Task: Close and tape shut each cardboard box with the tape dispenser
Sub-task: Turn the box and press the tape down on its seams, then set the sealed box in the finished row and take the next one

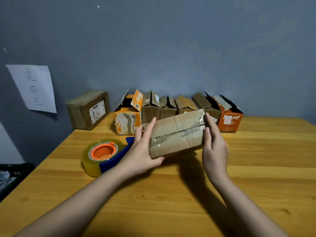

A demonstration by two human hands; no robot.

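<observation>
Small taped cardboard box [176, 134] held above a wooden counter [256, 159], tilted, clear tape running along its top seam and over its right end. Left hand [143, 147] cupping the box's left end, fingers straight up along that face, thumb hooked beneath the near lower corner. Right hand [213, 142] flat against the box's right end, fingers straight and pressing on the tape there. Tape dispenser [104, 155], blue body with an orange hub and a clear roll, lying on the counter just left of the held box, partly behind the left hand. Behind the box, a row of open boxes [171, 108] along the wall, flaps up, untaped. Left of that row, one sealed box [88, 109] at the counter's edge.

Likely risks: tape end lifting if pressed unevenly over the corner; box slipping from the light, open-palmed hold; box set down against the row and knocking raised flaps; dispenser nudged by the left forearm.
</observation>
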